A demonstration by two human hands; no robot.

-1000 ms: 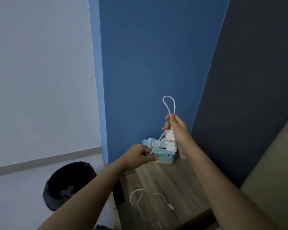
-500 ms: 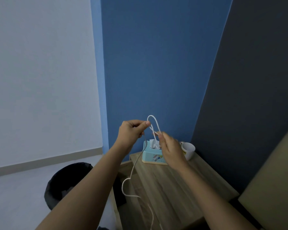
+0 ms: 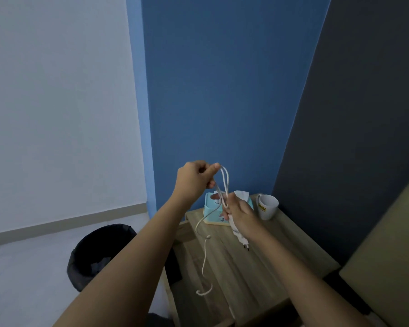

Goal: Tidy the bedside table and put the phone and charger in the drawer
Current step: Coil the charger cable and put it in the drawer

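Left hand [image 3: 194, 179] is pinching the top of a loop of white charger cable [image 3: 224, 185] above the bedside table [image 3: 257, 267], near its back edge. Right hand [image 3: 240, 214] is gripping the loop's base together with the charger plug [image 3: 240, 237]. Loose cable is dangling toward the table's front-left; limp and light, it is probably best gathered in loops and held at the bundle.

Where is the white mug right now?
In the head view, the white mug stands at the far right corner of the bedside table, just right of the tissue box.
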